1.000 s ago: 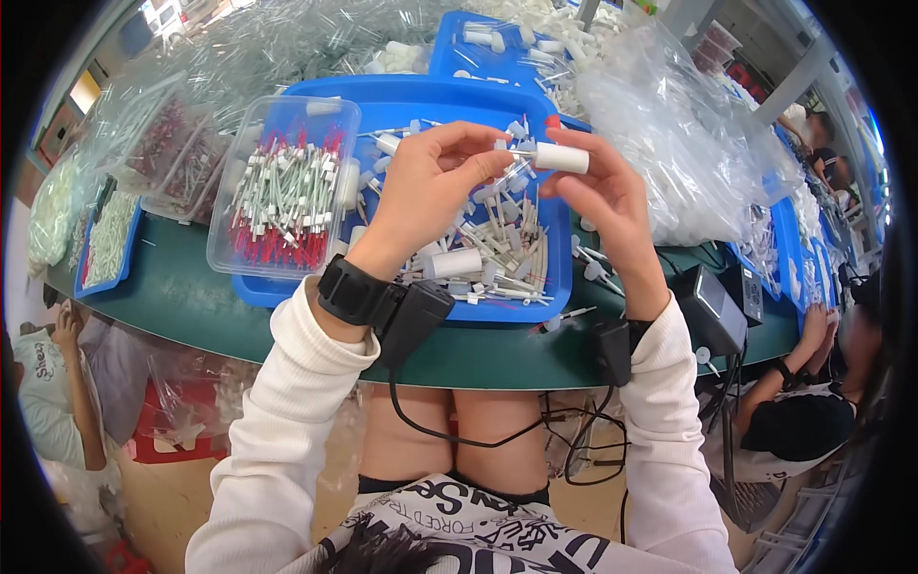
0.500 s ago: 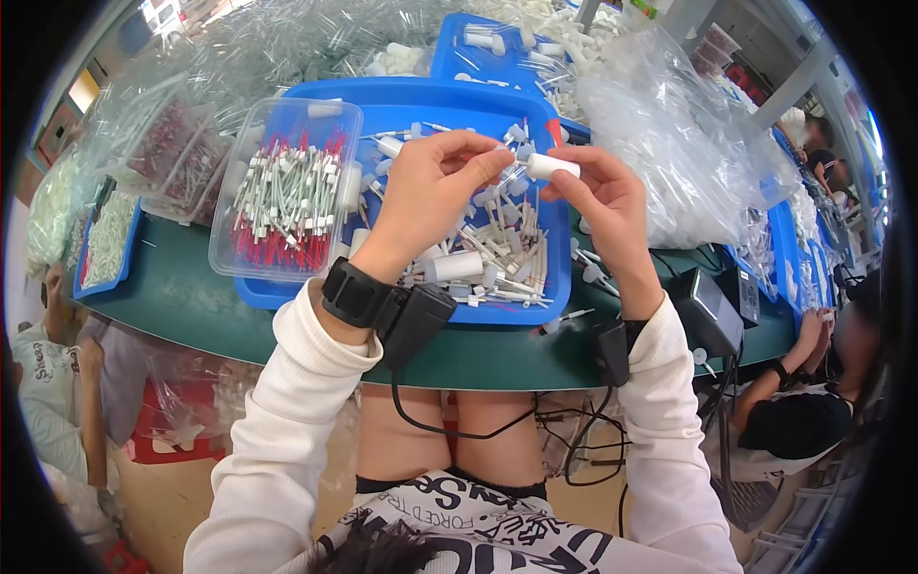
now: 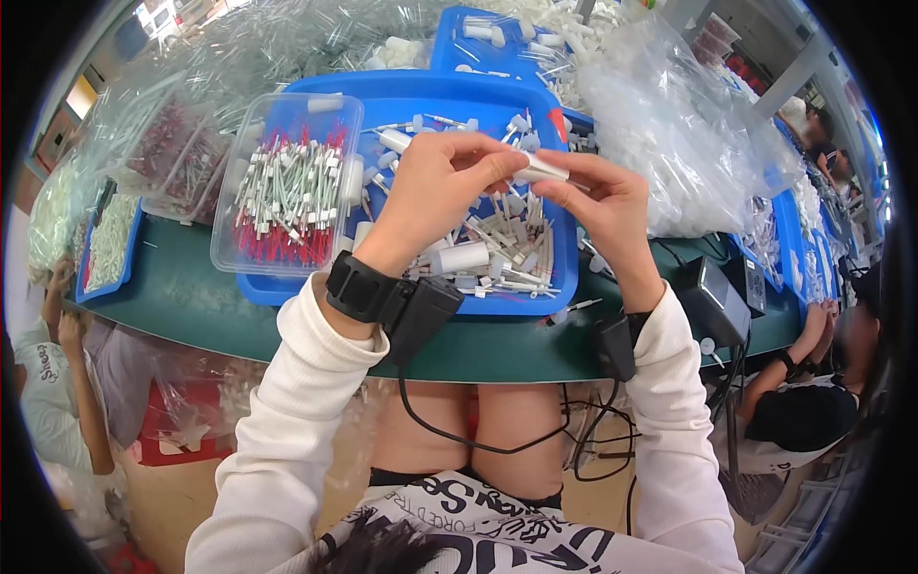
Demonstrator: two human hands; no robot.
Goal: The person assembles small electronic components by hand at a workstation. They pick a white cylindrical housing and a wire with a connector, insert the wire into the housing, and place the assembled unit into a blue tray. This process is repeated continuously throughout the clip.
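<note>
Over the far middle of a blue tray [image 3: 421,94], my two hands meet at a short white plastic cylinder [image 3: 543,168]. Thumb and fingers of my right hand [image 3: 612,196] are closed around it from the right. My left hand [image 3: 435,187] pinches at its left end, and its fingertips partly cover that end. Whether a thinner piece sits between the left fingertips I cannot tell. Beneath my hands the tray holds many loose white thin-stemmed pieces [image 3: 512,249] and a larger white cylinder [image 3: 459,258] lying on its side.
A clear plastic box [image 3: 222,234] of thin red-and-white sticks overlaps the tray's left side. Plastic bags [image 3: 660,143] lie at the right. A black device [image 3: 706,301] with cables stands at the right edge of the green table [image 3: 191,311]. Co-workers sit on both sides.
My left fingers have moved right, onto the left end of the white cylinder. My right fingers now cover more of it. The view has shifted slightly.
</note>
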